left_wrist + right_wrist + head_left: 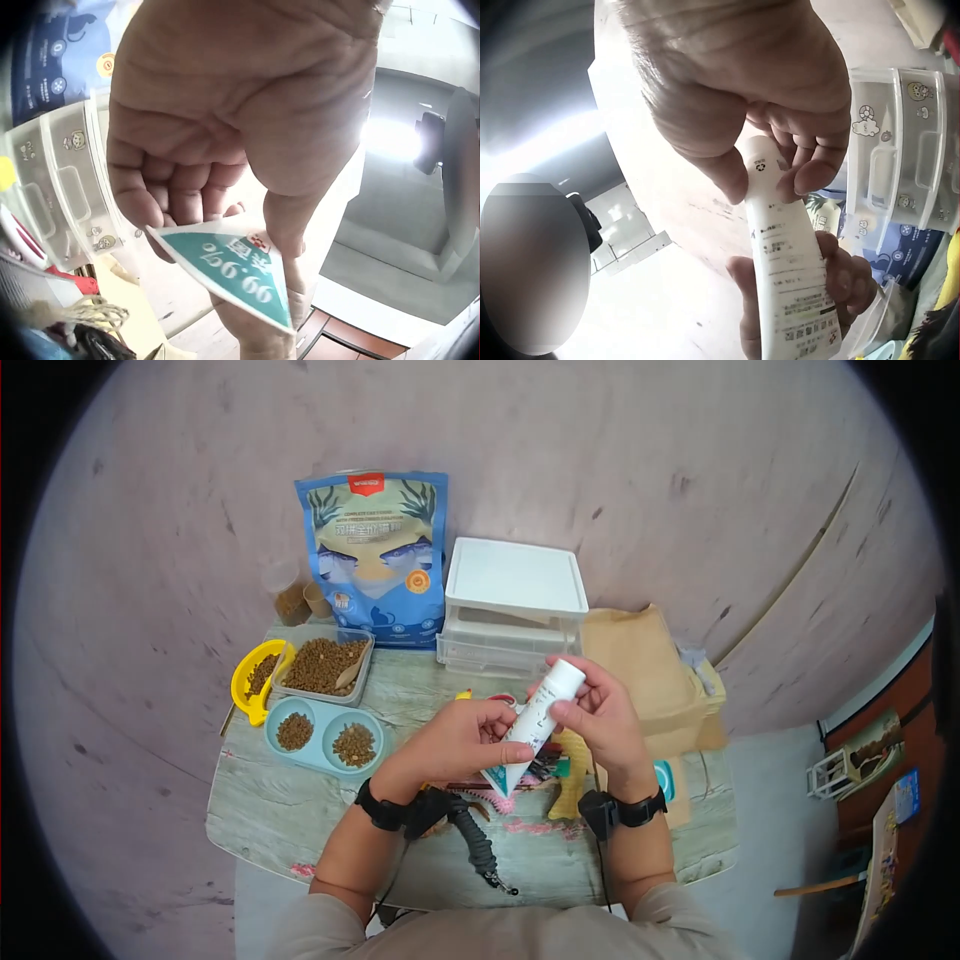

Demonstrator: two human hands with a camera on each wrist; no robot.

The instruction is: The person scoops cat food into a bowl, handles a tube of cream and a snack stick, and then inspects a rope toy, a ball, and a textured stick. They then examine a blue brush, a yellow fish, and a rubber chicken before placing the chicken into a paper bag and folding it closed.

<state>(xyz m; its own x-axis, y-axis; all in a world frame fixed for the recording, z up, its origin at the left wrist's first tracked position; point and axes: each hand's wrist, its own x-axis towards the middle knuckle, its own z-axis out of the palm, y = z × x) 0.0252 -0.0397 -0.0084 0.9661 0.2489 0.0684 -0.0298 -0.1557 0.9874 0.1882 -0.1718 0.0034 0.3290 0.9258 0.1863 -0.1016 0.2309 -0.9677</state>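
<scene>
A white squeeze tube (pixel 536 718) with a white cap and a teal flat end is held tilted above the table, cap up and to the right. My left hand (pixel 452 742) grips its lower body between thumb and fingers. Up by the cap, the thumb and fingers of my right hand (pixel 607 722) pinch the tube. The left wrist view shows the teal crimped end (pixel 232 270) printed with "99.9%". Rows of small print cover the side of the tube (pixel 784 247) seen in the right wrist view. Under the hands lie a pink spiky toy (pixel 497 800) and a yellow toy (pixel 567 785).
At left are a tub of kibble (pixel 325 665), a yellow bowl (pixel 244 682) and a blue double bowl (pixel 325 722). Behind stand a blue food bag (pixel 375 580) and a white drawer box (pixel 515 575). A brown paper bag (pixel 640 660) lies right; a grey rope leash (pixel 475 845) lies in front.
</scene>
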